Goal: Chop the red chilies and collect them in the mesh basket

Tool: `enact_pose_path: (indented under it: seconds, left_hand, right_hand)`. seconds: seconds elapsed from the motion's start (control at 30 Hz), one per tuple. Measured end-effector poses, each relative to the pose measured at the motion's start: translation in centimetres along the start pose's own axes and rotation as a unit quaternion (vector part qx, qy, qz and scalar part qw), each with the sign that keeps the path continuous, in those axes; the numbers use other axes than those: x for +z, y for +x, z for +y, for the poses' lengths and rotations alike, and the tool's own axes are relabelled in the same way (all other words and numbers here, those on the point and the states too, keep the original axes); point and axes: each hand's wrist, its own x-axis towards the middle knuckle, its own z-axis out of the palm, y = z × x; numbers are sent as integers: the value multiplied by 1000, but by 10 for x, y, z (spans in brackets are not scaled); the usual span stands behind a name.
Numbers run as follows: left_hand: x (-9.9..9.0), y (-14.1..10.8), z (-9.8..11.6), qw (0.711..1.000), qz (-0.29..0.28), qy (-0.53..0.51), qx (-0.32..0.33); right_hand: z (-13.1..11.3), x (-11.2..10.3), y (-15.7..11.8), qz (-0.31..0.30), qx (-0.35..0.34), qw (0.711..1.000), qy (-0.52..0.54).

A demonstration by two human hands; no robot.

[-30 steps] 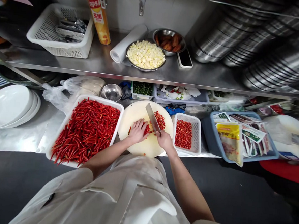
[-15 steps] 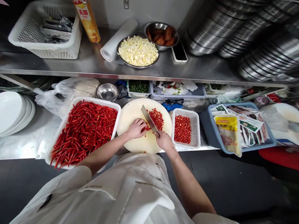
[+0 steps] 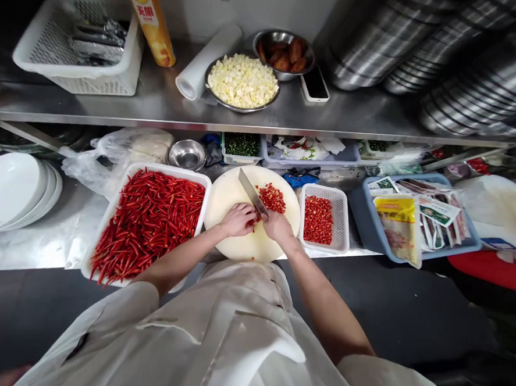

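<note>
A round white chopping board [image 3: 225,188] lies in front of me on the counter. My right hand [image 3: 278,228] grips a cleaver-like kitchen knife [image 3: 250,190] by its handle, with the blade slanting away to the upper left. Beside the blade, my left hand [image 3: 239,220] presses curled fingers over red chilies [image 3: 251,222], which peek out at the fingertips. Right of the knife is a small heap of chopped red chilies [image 3: 272,198]. Whole red chilies [image 3: 151,221] fill a white tub [image 3: 206,195] on the left. More chopped chilies [image 3: 318,220] sit in a white basket [image 3: 340,212] on the right.
Left are stacked white plates [image 3: 11,189]; right, a blue bin [image 3: 449,248] of packets. The shelf above bears a bowl of chopped pale pieces [image 3: 242,81], a phone [image 3: 315,84], stacked metal bowls [image 3: 362,54] and a white basket [image 3: 94,81]. A small metal bowl [image 3: 187,154] stands behind the tub.
The knife and my right hand have moved left, closer to my left hand's fingers. My left hand keeps its hold on the chilies. The whole view has shifted slightly.
</note>
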Motion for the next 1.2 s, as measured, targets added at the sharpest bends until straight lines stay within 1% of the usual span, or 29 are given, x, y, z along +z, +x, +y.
enact_pose_path:
  seconds: [0.17, 0.3, 0.4, 0.47, 0.6, 0.73, 0.8, 0.83, 0.9, 1.0, 1.03, 1.1, 1.13, 1.2]
  left_hand:
    - [-2, -6, -3, 1000, 2, -11, 7]
    - [-2, -8, -6, 1000, 5, -20, 13]
    - [-1, -9, -9, 999, 6, -26, 21]
    - [-1, -10, -10, 999, 5, -26, 25]
    - [-2, -12, -14, 999, 9, -31, 32]
    - [-1, -17, -16, 998, 19, -49, 42]
    - [-2, -19, -16, 996, 25, -74, 40]
    - [-4, -21, -16, 995, 34, -91, 35]
    - [-9, -25, -18, 989, 69, -129, 5]
    - [-18, -33, -26, 972, 145, -165, -85]
    - [-21, -35, -30, 965, 162, -170, -116]
    - [-24, -39, -37, 959, 165, -168, -159]
    - [-25, -40, -39, 961, 154, -160, -167]
    - [-25, -38, -40, 970, 121, -133, -164]
  right_hand:
    - [-7, 7, 0, 16, 23, 1000, -12]
    - [-11, 5, -1, 5, -5, 1000, -13]
    - [-13, 9, -2, 26, 8, 999, -25]
    - [-15, 12, -1, 30, 17, 999, -28]
    - [-16, 14, 3, 21, -9, 999, -25]
    - [-14, 23, 6, 47, 2, 999, -18]
    - [-14, 27, 10, 54, 2, 999, -3]
    - [-13, 28, 12, 57, -7, 998, 9]
    - [-9, 29, 15, 68, -32, 996, 42]
    - [5, 36, 13, 107, -66, 986, 109]
    - [11, 40, 10, 124, -76, 980, 134]
    - [23, 49, 2, 159, -93, 967, 178]
    - [30, 54, -3, 175, -98, 960, 195]
    - [43, 61, -13, 201, -94, 951, 214]
